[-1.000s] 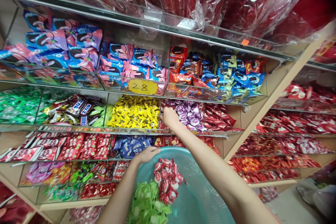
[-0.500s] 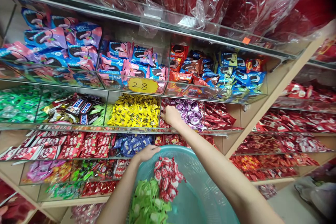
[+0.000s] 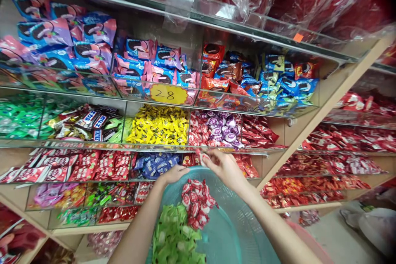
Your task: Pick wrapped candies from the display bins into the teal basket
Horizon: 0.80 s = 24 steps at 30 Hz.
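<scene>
My left hand [image 3: 173,174] is closed on the left rim of a teal plastic basket [image 3: 219,241]. Green-wrapped candies [image 3: 176,235] lie in the basket's left part, and a small heap of red-and-white wrapped candies [image 3: 198,204] sits beside them. Above the far rim, my right hand [image 3: 224,169] pinches red-and-white candy [image 3: 204,159] between its fingers; how many pieces it holds I cannot tell. Just behind that hand is a shelf compartment with red-and-white candies [image 3: 197,130] and purple-and-white candies [image 3: 224,130].
Yellow candies [image 3: 157,126] and chocolate bars [image 3: 95,121] fill compartments to the left. Blue and pink cookie packs [image 3: 162,72] stand above, behind a yellow price tag [image 3: 168,93]. Clear shelf fronts edge the rows. A wooden upright [image 3: 309,126] divides the shelves at right.
My right hand has come out of the compartment, back and down over the basket's far rim, with red-and-white candy in its fingers. My left hand stays on the rim.
</scene>
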Each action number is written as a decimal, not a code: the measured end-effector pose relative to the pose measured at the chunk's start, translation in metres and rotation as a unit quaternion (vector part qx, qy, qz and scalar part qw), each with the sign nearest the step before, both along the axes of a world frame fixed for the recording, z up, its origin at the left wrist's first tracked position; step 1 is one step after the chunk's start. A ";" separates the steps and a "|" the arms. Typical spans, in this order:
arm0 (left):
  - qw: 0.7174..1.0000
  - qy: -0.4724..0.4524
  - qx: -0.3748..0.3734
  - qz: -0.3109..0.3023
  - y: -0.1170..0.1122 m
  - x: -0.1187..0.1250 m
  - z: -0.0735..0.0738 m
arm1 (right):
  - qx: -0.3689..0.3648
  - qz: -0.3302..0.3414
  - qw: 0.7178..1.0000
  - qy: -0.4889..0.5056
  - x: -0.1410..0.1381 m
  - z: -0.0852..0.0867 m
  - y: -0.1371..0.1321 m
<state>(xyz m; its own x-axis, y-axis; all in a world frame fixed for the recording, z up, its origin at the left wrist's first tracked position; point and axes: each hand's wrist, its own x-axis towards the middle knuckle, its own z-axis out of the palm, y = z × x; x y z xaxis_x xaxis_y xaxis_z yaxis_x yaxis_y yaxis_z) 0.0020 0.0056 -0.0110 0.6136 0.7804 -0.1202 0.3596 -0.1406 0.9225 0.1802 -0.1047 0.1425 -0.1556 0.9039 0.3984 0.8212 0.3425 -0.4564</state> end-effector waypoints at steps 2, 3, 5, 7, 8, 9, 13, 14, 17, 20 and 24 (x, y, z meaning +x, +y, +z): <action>1.000 -0.016 -0.001 -0.001 0.002 0.001 -0.003 | -0.041 0.023 0.999 0.005 0.004 -0.024 -0.012; 1.000 -0.024 0.003 -0.002 0.003 0.001 -0.005 | -0.064 0.029 0.998 0.001 0.006 -0.037 -0.017; 0.999 -0.030 0.016 -0.004 0.005 0.001 -0.009 | -0.105 0.035 0.994 -0.014 0.011 -0.063 -0.026; 0.999 -0.031 0.028 -0.008 0.007 0.000 -0.011 | -0.139 0.037 0.989 -0.027 0.019 -0.087 -0.034; 0.999 -0.030 0.032 -0.008 0.007 -0.001 -0.012 | -0.158 0.037 0.986 -0.028 0.023 -0.099 -0.038; 0.999 -0.028 0.034 -0.009 0.007 -0.001 -0.012 | -0.182 0.035 0.982 -0.022 0.028 -0.109 -0.042; 0.999 -0.027 0.032 -0.008 0.005 0.000 -0.007 | -0.373 -0.003 0.926 0.066 0.046 -0.140 -0.053; 0.999 -0.027 0.031 -0.006 0.004 0.000 -0.005 | -0.421 -0.021 0.902 0.092 0.050 -0.145 -0.055; 0.999 -0.025 0.030 0.001 0.001 0.000 -0.001 | -0.502 -0.091 0.843 0.170 0.060 -0.157 -0.056; 0.999 -0.023 0.028 0.002 0.000 0.000 0.001 | -0.544 -0.142 0.789 0.248 0.065 -0.166 -0.054; 1.000 -0.019 0.024 0.003 -0.001 0.000 0.002 | -0.592 -0.175 0.716 0.327 0.063 -0.172 -0.047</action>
<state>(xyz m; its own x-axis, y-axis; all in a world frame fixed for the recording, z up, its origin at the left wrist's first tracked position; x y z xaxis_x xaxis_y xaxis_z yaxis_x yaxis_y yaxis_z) 0.0024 0.0048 -0.0092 0.6118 0.7888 -0.0593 0.3254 -0.1826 0.9278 0.2429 -0.1516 -0.0293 0.0337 0.6068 -0.7941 0.2407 -0.7761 -0.5829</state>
